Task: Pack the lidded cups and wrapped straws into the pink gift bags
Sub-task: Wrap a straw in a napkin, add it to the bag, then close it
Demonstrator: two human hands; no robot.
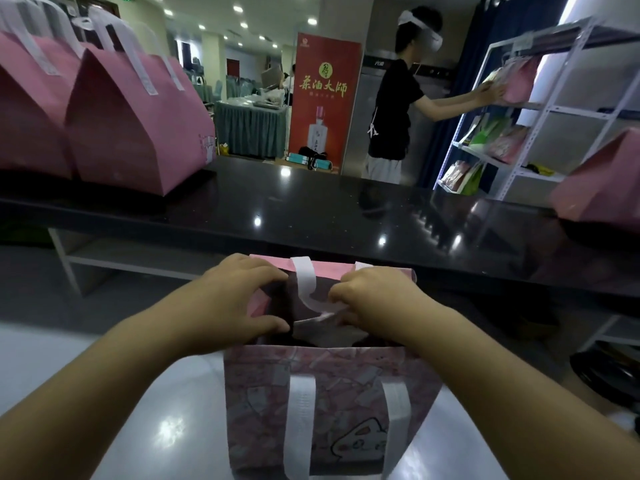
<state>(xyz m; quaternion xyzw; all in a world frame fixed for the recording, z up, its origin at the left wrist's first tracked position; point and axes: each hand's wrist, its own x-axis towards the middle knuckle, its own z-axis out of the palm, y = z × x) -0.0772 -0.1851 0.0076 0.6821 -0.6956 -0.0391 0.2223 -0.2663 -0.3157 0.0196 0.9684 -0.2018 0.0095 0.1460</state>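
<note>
The room is dimly lit by small ceiling lights (238, 8) in the upper middle. Their glare is mirrored as white spots on the glossy black worktop (311, 202). The mouth of the bag (329, 393) is left in shadow. Straight lines are bent towards the edges.

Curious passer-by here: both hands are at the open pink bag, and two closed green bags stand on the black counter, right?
Not green: the head view shows those two closed bags are pink. Left hand and right hand are at the open pink bag.
</note>
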